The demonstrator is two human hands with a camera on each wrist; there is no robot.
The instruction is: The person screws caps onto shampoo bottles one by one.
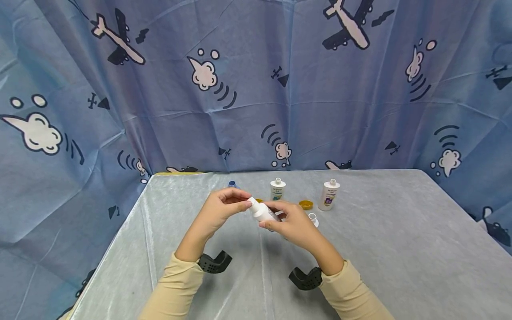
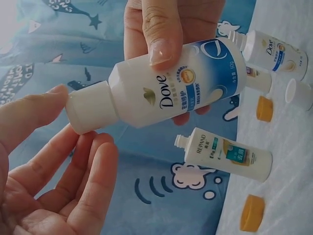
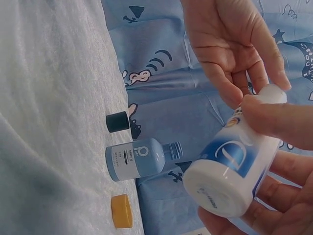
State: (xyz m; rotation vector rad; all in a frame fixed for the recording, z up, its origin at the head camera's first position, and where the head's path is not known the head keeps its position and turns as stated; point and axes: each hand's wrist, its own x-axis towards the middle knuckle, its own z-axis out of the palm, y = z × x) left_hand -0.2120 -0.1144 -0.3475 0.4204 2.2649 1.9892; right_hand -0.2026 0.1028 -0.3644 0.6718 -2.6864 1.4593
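Note:
Tilted in the air over the table is a white Dove bottle [image 2: 195,88] with a blue label, its white cap [image 2: 92,106] on the neck and pointing toward the left hand. The right hand [image 1: 294,222] grips the bottle's body, thumb along one side and fingers round the other. With thumb and index finger, the left hand [image 1: 219,208] pinches the cap; its other fingers are loosely bent beside it. The right wrist view shows the bottle's white base [image 3: 215,191] facing that camera.
Uncapped bottles stand behind the hands: a REPAND bottle [image 2: 230,154], another white bottle [image 1: 329,194], a second Dove bottle [image 2: 274,51] and a blue bottle [image 3: 134,159]. Loose caps lie among them: yellow caps [image 1: 306,204], a dark cap [image 3: 117,122] and a white cap [image 2: 298,94]. A patterned curtain [image 1: 248,89] hangs behind.

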